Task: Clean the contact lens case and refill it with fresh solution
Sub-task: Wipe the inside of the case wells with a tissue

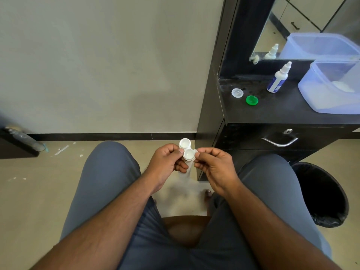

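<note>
A white two-well contact lens case (pixel 186 149) with both wells uncapped is held above my knees. My left hand (pixel 167 162) grips its left side, thumb by the near well. My right hand (pixel 212 164) pinches a thin white tissue (pixel 187 170) at the case's right edge; the tissue hangs down between my hands. On the black dresser top (pixel 282 112) lie a clear cap (pixel 237 92) and a green cap (pixel 252 100), both upside down. A white solution bottle (pixel 277 79) with a blue label stands behind them.
A translucent blue plastic tub (pixel 329 88) sits at the dresser's right, below a mirror (pixel 292 30). A drawer with a metal handle (pixel 279 142) faces me. A black bin (pixel 323 193) with a liner stands on the floor by my right knee.
</note>
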Motion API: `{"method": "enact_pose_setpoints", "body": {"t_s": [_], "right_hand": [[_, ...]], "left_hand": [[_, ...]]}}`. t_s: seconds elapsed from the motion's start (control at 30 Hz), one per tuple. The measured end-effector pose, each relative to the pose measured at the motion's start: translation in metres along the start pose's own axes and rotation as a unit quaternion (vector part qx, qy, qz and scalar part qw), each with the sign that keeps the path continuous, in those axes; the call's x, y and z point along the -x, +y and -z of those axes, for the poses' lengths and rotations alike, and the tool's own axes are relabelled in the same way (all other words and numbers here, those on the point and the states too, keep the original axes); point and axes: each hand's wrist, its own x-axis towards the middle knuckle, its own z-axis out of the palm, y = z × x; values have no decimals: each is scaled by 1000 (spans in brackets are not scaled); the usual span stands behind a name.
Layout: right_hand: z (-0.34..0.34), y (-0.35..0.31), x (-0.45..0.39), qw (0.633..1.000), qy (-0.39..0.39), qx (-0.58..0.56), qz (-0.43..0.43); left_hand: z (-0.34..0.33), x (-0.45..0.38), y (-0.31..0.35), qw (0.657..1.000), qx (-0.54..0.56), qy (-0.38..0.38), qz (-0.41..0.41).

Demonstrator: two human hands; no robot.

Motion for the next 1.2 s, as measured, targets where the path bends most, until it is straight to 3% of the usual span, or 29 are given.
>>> {"method": "enact_pose_setpoints", "body": {"t_s": [0.17, 0.33, 0.53, 0.67, 0.93, 1.2], "right_hand": [[0, -1, 2, 998, -31, 40, -26], [0, -1, 0, 999, -8, 48, -12], [0, 2, 0, 994, -7, 103, -21], [3, 4, -4, 997, 38, 73, -2], [3, 7, -5, 997, 74, 19, 8], [5, 6, -5, 996, 52, 72, 8]], "left_hand": [[2, 0, -2, 999, -47, -6, -5], [1, -1, -4, 992, -110, -65, 7], [2, -2, -5, 992, -116, -51, 19], [3, -2, -6, 981, -123, -134, 62], [2, -1, -2, 973, -148, -164, 67], [3, -3, -5, 984, -161, -73, 25]]}}
